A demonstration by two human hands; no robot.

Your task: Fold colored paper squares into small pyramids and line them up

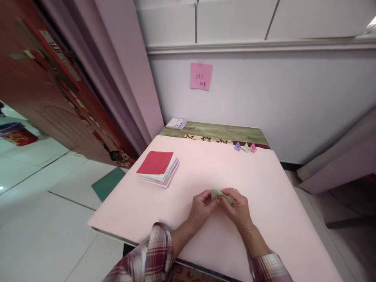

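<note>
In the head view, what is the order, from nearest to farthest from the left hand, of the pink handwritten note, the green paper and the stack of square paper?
1. Green paper: in the left hand and right hand.
2. Stack of square paper: on the table, forward and left of the hand.
3. Pink handwritten note: on the wall, beyond the table.

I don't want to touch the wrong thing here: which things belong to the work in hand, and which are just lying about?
In the work:
green paper, held in the left hand and right hand
paper stack, probably
three small folded shapes, probably

Apparently just about:
pink note
printed packet at the far left corner of the table
red bucket
</note>
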